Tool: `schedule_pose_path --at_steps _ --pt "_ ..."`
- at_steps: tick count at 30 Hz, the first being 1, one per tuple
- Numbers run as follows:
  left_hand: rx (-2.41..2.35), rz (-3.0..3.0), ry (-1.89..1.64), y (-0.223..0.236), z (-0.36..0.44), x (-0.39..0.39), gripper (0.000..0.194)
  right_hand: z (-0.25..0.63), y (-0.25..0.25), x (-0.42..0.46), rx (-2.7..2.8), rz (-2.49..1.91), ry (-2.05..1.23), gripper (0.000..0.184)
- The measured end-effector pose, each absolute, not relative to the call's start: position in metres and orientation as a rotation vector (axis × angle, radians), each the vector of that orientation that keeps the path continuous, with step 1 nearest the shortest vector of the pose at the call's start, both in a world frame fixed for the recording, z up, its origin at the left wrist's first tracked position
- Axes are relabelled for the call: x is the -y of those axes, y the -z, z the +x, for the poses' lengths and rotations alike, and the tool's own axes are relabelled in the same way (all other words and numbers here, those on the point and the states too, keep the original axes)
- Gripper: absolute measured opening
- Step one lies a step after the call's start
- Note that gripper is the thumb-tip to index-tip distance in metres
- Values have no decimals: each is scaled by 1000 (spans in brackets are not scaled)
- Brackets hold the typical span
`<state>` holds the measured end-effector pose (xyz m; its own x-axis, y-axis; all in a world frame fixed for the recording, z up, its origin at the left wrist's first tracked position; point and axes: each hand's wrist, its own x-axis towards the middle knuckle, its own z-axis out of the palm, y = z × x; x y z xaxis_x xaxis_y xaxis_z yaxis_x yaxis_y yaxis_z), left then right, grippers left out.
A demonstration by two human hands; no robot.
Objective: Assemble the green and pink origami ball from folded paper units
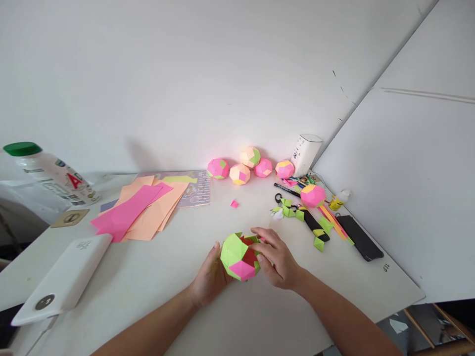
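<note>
A partly open paper ball (233, 252) of folded lime-green facets, with one pink facet at the front and a red-looking inside, is above the table in front of me. My left hand (210, 277) cups it from the left and below, fingers wrapped behind it. At the opening on its right side, my right hand (276, 257) has its fingertips curled on the rim. A bit of pink shows behind those fingers; whether it is a loose piece or part of the ball, I cannot tell. Beyond the ball, a small pink folded paper piece (234, 203) lies on the table.
Several finished paper balls (239, 174) line the wall. Scissors (278, 198), green paper pieces (288, 211), a glue bottle (339, 200) and a black phone-like case (359, 237) lie right. Paper sheets (141, 212), a bottle (55, 178) and a white power bank (65, 277) are left.
</note>
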<state>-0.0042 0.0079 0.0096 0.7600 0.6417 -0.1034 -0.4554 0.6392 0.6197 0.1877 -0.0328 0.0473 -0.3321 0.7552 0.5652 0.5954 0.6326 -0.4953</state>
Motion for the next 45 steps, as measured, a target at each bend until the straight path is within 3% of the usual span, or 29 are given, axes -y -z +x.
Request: schedule_pose_path --at_steps 13,20,30,38,45 --pt "-296 595 -450 -4 -2 -7 75 189 -43 28 1797 -1146 -500 38" --pt "-222 629 -576 -13 2 -4 63 187 -40 27 1803 -1110 -619 33" --pt "-409 731 -702 -4 -1 -5 66 180 -41 31 1910 -1062 -566 38" --pt "-482 817 -730 -2 -1 -1 65 184 -45 31 1637 -1213 -913 32" --pt "-573 892 -777 -2 -2 -1 58 184 -49 31 1562 -1215 -1004 37"
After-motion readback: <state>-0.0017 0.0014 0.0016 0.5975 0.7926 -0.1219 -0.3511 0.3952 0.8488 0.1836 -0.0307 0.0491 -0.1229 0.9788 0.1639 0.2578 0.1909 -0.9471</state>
